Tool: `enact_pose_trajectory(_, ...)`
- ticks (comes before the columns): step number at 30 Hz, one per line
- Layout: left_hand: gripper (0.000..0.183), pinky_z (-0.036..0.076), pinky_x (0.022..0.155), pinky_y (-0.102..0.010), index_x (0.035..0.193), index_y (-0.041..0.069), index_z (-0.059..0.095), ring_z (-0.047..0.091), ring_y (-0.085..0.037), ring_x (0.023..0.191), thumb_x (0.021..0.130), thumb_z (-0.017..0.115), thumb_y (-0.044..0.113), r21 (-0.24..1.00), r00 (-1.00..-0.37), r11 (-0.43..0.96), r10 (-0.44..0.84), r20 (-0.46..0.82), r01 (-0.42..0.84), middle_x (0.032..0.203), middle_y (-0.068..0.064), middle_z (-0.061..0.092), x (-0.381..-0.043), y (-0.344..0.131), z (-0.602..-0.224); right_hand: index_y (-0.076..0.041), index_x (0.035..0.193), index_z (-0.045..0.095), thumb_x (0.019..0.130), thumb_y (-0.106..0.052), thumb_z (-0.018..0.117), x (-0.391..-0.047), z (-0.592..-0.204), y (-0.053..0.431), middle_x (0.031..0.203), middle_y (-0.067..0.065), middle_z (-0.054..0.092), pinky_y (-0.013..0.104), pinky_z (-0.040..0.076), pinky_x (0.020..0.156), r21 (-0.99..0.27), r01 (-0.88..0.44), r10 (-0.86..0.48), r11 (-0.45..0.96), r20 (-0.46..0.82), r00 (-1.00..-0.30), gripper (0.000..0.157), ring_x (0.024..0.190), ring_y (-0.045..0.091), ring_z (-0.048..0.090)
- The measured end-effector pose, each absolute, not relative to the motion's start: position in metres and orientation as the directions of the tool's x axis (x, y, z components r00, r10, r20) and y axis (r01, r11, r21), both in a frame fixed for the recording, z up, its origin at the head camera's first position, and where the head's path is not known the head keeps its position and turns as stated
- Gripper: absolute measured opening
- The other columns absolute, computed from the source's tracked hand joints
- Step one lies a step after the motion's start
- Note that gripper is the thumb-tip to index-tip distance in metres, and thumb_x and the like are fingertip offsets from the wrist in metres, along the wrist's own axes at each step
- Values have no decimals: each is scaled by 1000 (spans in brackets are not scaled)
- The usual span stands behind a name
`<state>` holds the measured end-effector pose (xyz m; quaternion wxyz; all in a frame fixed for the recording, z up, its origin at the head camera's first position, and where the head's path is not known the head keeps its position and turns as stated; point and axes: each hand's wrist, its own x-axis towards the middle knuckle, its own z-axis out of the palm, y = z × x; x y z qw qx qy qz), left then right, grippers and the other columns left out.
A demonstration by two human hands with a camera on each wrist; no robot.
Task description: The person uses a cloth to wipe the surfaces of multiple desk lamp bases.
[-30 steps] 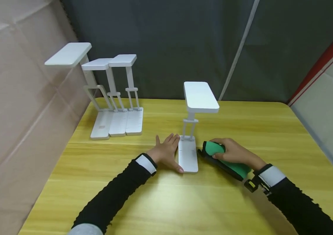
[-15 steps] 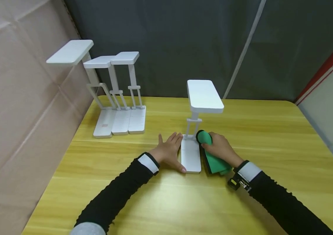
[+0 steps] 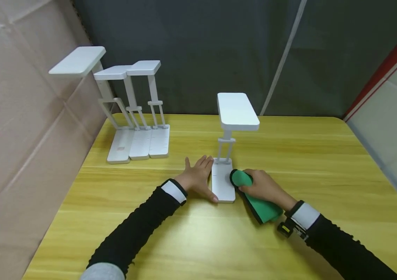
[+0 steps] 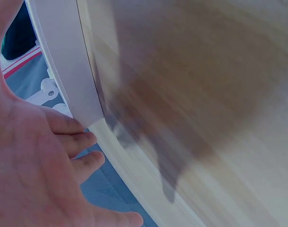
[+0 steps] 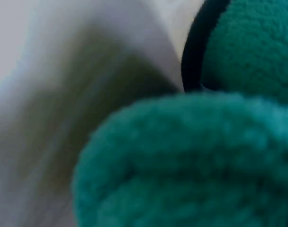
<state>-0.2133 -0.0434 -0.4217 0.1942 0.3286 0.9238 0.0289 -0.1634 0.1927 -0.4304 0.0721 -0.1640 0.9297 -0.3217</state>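
Observation:
A white folding desk lamp [image 3: 238,111] stands on the wooden table with its flat base [image 3: 223,182] toward me. My left hand [image 3: 200,179] is spread along the base's left side, fingertips near the hinge end and thumb at the front left corner. Seen from the left wrist, the straight fingers [image 4: 80,142] lie against the base's side edge [image 4: 68,61]. Pinched in my right hand [image 3: 263,187] is a folded green cloth [image 3: 263,208] with black edging, its rounded end over the base's right edge. Fluffy cloth [image 5: 182,161] fills much of the right wrist view, hiding those fingers.
Three more white desk lamps [image 3: 140,142] stand side by side at the table's back left, their heads raised. A pale sheet [image 3: 20,136] hangs along the left, a dark curtain [image 3: 184,50] along the back. The wooden table [image 3: 184,249] extends forward of both hands.
My right hand has brought the cloth left to the lamp base, turned it, then drawn it slightly toward me along the right edge. The left hand stays at the base.

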Motion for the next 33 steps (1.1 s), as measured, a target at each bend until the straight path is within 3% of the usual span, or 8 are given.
enact_pose_trajectory(8,130,-1,95,-71,142,8,-3,-6,-23,135,54,62,79,171,-713,792,605,-355,587,150,-8,0,-214,-48,-420,-2,110,58,71,-19,72,-150,-431,194,78,-1,55,29,42,53,-659,-332,-480,675,-50,-876,45,63,12,47)
enact_pose_trajectory(16,131,-1,95,-70,141,7,-4,-7,-24,135,54,60,80,147,-703,795,593,-392,589,150,-10,-3,-217,-50,-419,-15,113,58,72,-19,72,-138,-424,199,99,-6,59,29,46,64,-706,-424,-678,568,-109,-727,44,77,10,52)
enact_pose_trajectory(19,128,-1,95,-71,141,6,-4,-7,-24,135,58,58,80,145,-693,789,599,-401,597,150,-10,-2,-218,-49,-419,-21,115,56,74,-17,72,-130,-415,198,101,-10,58,30,47,68,-692,-483,-718,537,-74,-692,44,82,8,53)
enact_pose_trajectory(23,116,-1,97,-69,142,8,-2,-7,-22,135,66,51,79,116,-702,797,582,-410,593,150,-8,-1,-220,-47,-419,-23,116,53,73,-20,72,-117,-408,181,105,-10,56,29,49,70,-506,-674,-750,539,76,-657,47,87,6,53)
enact_pose_trajectory(27,110,-2,98,-68,142,9,-1,-8,-21,135,71,50,76,92,-712,804,568,-413,588,150,-6,-1,-221,-45,-417,-18,116,51,71,-24,71,-109,-416,155,106,-5,55,27,49,69,-186,-843,-817,505,213,-536,50,93,7,50)
enact_pose_trajectory(30,111,-2,97,-69,142,9,-1,-8,-22,135,70,52,74,105,-710,801,576,-406,590,150,-7,-1,-220,-42,-417,-12,114,53,72,-21,66,-107,-426,141,105,-1,56,26,49,67,3,-884,-851,467,272,-449,45,95,12,50)
enact_pose_trajectory(33,111,-2,97,-69,142,9,-1,-7,-22,135,70,54,73,119,-711,800,582,-396,588,150,-7,0,-219,-39,-416,-9,112,56,74,-18,62,-107,-434,136,105,3,57,27,49,62,87,-873,-849,479,300,-436,39,94,16,50)
